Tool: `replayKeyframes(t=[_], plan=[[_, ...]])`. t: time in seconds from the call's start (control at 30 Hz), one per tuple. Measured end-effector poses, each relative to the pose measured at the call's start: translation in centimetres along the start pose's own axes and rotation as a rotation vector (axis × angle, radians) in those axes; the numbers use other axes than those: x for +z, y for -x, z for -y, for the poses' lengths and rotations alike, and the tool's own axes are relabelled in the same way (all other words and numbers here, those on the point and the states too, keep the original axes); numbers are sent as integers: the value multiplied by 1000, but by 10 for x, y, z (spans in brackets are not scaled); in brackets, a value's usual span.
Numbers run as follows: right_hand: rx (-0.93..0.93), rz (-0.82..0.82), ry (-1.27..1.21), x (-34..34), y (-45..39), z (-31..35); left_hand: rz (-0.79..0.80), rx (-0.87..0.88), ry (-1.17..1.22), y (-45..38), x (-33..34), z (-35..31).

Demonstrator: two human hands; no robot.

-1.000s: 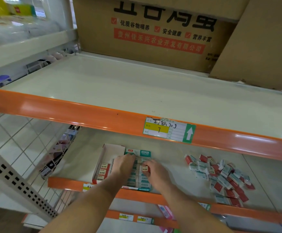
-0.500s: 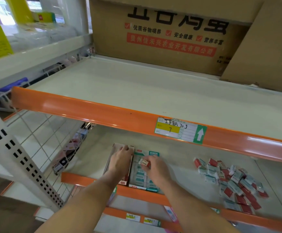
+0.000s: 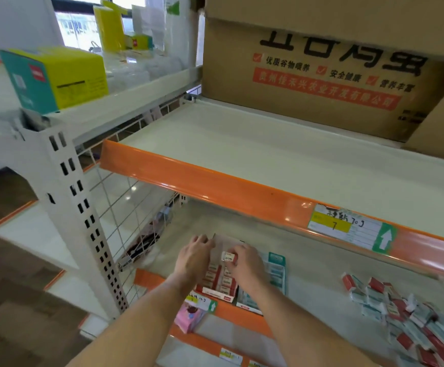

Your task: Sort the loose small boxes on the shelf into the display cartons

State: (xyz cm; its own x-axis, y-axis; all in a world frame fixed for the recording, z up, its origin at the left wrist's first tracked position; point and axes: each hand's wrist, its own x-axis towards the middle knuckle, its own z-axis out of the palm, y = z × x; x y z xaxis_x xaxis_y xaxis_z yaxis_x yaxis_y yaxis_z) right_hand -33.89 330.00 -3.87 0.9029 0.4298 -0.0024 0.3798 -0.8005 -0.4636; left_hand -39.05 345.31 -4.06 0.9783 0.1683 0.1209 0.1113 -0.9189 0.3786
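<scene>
1. Store shelving with orange front rails fills the view; the middle shelf carries the work, low and near the person, so both arms reach under the upper shelf.
2. On that upper shelf a big brown shipping carton sits far back, out of the way of the sorting.
3. At the right of the middle shelf lies the heap of loose small boxes, red ones and teal ones mixed, well apart from the cartons, likely the supply for each pick.
4. 2 display cartons stand side by side at the near edge: the red display carton on the left, the teal display carton just right of it, 1 per colour by the look of it.
5. The left hand rests on the red carton's far left wall, seemingly steadying it; whether its grip closes on the wall I cannot tell.
6. The right hand pinches 1 small box in a narrow grip above the red carton's rows, probably ready to slot it in.
</scene>
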Motion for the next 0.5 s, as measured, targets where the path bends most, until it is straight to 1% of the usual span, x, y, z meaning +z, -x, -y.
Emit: replayKeyframes(t=[0.27,0.37,0.5], plan=[[17,9,-37,25,-17,18,0,39,39,-3,7,18],[51,47,-44,29,-21,22,-1,61,52,-6,7,23],[25,83,-15,33,-21,24,7,73,59,-8,5,27]])
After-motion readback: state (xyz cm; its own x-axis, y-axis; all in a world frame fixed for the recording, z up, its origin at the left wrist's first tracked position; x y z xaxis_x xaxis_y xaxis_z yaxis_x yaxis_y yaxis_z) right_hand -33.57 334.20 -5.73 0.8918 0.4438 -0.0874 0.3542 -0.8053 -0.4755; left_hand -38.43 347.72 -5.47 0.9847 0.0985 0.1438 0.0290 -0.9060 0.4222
